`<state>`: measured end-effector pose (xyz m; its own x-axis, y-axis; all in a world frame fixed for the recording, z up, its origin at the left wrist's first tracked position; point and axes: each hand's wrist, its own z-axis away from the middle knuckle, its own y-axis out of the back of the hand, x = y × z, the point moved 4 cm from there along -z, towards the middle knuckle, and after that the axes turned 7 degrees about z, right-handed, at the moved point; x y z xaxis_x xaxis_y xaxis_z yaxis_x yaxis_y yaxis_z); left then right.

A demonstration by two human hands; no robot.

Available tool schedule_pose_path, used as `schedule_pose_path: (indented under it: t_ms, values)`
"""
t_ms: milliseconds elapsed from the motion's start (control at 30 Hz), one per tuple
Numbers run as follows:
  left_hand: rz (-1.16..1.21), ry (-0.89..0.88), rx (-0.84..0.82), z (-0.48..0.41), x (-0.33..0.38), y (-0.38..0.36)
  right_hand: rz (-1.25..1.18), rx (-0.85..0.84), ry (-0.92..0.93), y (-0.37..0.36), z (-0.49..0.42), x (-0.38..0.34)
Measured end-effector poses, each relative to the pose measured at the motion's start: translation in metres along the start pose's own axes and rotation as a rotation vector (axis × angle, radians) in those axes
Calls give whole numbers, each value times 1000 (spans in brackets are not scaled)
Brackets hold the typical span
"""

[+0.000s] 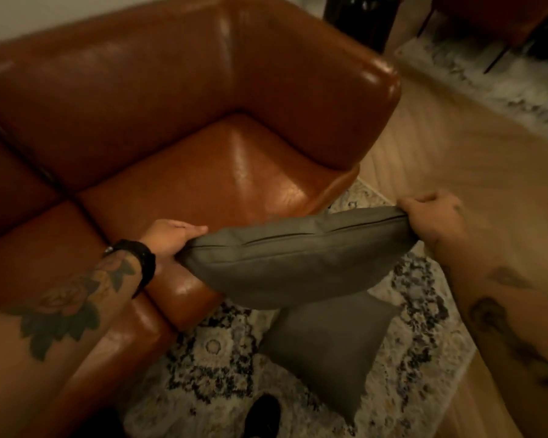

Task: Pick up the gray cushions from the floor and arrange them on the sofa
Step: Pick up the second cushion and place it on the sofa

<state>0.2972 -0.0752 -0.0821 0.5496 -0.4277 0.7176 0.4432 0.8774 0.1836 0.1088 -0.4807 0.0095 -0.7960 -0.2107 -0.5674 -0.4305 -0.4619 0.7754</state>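
Observation:
I hold a gray cushion (295,257) in the air, edge up with its zipper seam showing, just in front of the sofa's seat. My left hand (171,237) grips its left corner and my right hand (431,219) grips its right corner. A second gray cushion (332,349) lies on the patterned rug below, partly hidden by the held one. The brown leather sofa (222,172) fills the left and middle of the view; its corner seat is bare.
A patterned light rug (215,352) covers the floor by the sofa. Bare wooden floor (450,153) lies to the right. A shaggy pale rug (494,86) and chair legs are at the far right. My dark shoe (263,415) is near the bottom.

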Motion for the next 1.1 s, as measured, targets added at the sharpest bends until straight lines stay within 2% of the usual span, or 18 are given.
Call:
schedule_pose_path:
  t_ms: [100, 233, 433, 533, 600, 700, 900, 967, 1100]
  values:
    - [22, -9, -49, 50, 33, 31, -15, -34, 103, 19, 19, -55]
    - [14, -125, -43, 104, 70, 92, 19, -198, 192, 30, 44, -139]
    - [56, -225, 255, 145, 91, 224, 54, -464, 489, -4, 104, -287]
    - [50, -275, 447, 160, 86, 295, 84, -554, 605, -44, 144, -349]
    - [27, -295, 515, 160, 81, 337, 72, -580, 641, -74, 164, -379]
    - [-20, -283, 554, 150, 74, 394, 77, -588, 658, -128, 185, -421]
    - [-76, -216, 601, 96, 59, 505, 258, -559, 766, -254, 210, -510]
    - [-75, -174, 597, 79, 52, 527, 316, -533, 797, -289, 214, -526]
    - [-113, -80, 567, 40, 30, 561, 394, -545, 745, -362, 218, -540]
